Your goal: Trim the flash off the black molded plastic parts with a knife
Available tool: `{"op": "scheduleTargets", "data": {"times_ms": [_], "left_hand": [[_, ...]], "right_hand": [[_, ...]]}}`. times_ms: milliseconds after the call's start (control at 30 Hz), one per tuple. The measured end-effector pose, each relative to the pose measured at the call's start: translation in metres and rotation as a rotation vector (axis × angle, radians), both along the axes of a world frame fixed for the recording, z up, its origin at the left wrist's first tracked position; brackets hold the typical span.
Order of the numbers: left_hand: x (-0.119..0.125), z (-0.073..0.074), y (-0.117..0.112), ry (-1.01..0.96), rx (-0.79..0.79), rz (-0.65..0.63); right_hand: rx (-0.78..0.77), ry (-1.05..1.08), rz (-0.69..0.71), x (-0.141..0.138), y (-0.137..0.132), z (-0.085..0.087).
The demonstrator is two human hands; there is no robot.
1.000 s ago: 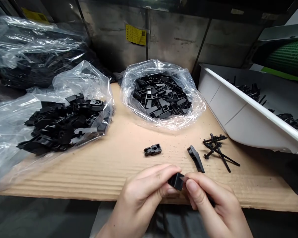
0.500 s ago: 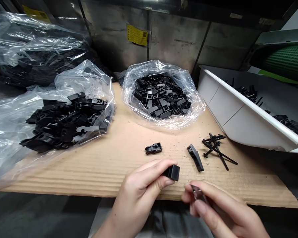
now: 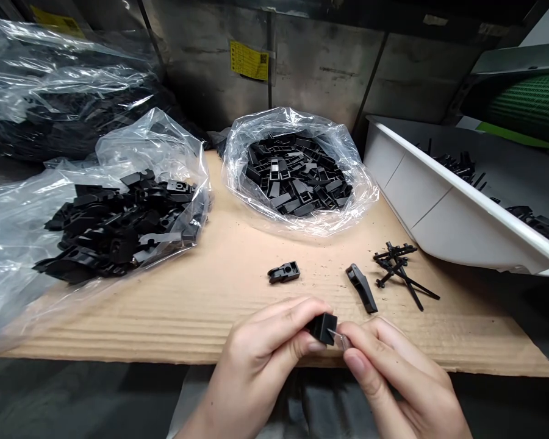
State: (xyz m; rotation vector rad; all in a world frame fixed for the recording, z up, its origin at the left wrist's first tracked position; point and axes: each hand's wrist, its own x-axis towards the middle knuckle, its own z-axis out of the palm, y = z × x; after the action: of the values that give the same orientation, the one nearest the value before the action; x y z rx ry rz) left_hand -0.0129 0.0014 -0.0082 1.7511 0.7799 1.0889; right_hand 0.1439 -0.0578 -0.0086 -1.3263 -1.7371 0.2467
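Observation:
Between the thumb and fingers of my left hand (image 3: 268,360) is a black plastic block (image 3: 326,328), its square end facing right. My right hand (image 3: 393,372) pinches a small, thin, shiny piece (image 3: 341,335), too small to name exactly. Its slim tip meets the block's end; I cannot tell whether it goes inside. Just beyond my hands, a short black plastic part (image 3: 283,272) lies on the cardboard (image 3: 174,305). To its right rests a longer black lever-shaped part (image 3: 361,288), beside a small pile of thin black plastic sticks (image 3: 400,268).
A clear bag (image 3: 366,192) of small black parts stands at the back middle. Another open bag (image 3: 190,152) with larger black pieces lies at left, with fuller bags behind. On the right, a white bin (image 3: 421,189) holds more black parts. A metal wall (image 3: 324,67) closes the back.
My right hand has moved left and up, bringing its small piece against the block's end. My left hand has shifted slightly right with the block.

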Motion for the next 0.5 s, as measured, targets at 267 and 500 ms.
{"op": "scheduleTargets", "data": {"times_ms": [267,500], "left_hand": [[-0.002,0.004,-0.001,-0.007,-0.119,-0.085],[-0.004,0.008,0.0,0.015,-0.196,0.001]], "right_hand": [[0.0,-0.036,-0.104,0.007,-0.001,-0.003],[-0.049,0.158,-0.193,0.012,-0.005,-0.001]]}}
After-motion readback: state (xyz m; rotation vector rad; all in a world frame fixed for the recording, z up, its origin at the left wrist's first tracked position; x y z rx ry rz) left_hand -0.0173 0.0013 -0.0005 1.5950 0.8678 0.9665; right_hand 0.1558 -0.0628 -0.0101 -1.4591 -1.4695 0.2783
